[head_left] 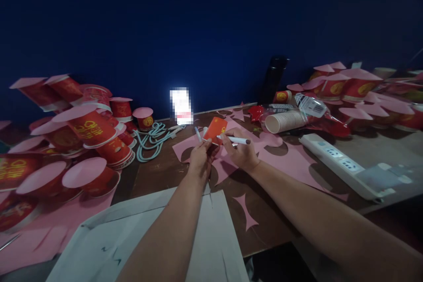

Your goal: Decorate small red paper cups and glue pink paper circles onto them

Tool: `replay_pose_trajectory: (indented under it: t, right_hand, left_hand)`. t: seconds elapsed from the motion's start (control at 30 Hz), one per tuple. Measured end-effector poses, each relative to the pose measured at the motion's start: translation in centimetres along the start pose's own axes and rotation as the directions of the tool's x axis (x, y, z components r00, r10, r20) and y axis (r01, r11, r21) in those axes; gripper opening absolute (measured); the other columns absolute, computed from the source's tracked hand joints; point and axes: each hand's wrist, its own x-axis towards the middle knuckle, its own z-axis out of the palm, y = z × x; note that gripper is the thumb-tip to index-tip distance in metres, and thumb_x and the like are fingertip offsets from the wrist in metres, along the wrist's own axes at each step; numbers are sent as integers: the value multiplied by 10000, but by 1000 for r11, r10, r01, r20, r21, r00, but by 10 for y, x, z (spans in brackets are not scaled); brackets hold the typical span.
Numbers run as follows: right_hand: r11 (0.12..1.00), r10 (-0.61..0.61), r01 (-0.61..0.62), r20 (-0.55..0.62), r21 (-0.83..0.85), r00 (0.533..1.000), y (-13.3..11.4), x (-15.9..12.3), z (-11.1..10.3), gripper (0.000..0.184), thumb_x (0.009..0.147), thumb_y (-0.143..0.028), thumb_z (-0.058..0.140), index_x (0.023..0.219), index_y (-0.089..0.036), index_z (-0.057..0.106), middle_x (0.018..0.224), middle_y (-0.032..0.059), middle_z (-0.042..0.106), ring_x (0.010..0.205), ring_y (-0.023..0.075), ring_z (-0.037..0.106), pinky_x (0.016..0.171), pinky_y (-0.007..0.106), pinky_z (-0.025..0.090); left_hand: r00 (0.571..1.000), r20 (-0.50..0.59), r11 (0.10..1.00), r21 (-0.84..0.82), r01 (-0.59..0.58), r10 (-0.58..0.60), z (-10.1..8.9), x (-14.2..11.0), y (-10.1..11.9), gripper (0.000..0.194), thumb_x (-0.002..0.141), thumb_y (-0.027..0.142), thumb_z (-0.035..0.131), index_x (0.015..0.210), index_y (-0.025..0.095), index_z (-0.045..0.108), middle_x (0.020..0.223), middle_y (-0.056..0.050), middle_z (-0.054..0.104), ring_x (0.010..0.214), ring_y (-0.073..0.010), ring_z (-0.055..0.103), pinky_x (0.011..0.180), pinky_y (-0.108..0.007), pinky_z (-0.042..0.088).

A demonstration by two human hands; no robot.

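Note:
A red paper cup (215,128) with gold lettering is tilted in my left hand (200,158), whose fingers grip its lower edge. My right hand (243,152) is closed around a white marker (243,140) with a dark end. The marker's tip points left toward the cup; whether it touches is too small to tell. Under both hands lie pink paper sheets (269,152) with round holes cut out. Another pen (198,134) lies just behind my left hand.
Red cups topped with pink discs are piled at left (89,128) and right (337,86). Nearby are a coiled cable (153,141), a bright screen (181,105), a sleeve of white cups (286,121), a dark bottle (276,75) and a power strip (337,163). White sheeting (211,238) lies in front.

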Motion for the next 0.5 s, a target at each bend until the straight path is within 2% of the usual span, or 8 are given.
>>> replay_pose_trajectory:
  t: [0.23, 0.5]
  right_hand:
    - [998, -45, 40, 120, 43, 992, 0, -2, 0, 157, 886, -331, 550, 802, -207, 596, 758, 28, 673, 644, 141, 600, 592, 254, 448]
    - [1000, -19, 19, 29, -2, 999, 0, -1, 0, 173, 896, -365, 535, 870, -209, 607, 811, 59, 680, 706, 174, 624, 658, 291, 478]
  left_hand:
    - [1000, -6, 1000, -19, -12, 12, 2, -3, 1, 28, 755, 104, 627, 750, 117, 651, 691, -22, 664, 595, -82, 605, 665, -212, 521]
    - [999, 29, 999, 13, -38, 38, 1, 1, -1, 31, 756, 121, 634, 767, 114, 663, 731, -32, 674, 623, -89, 616, 658, -215, 514]
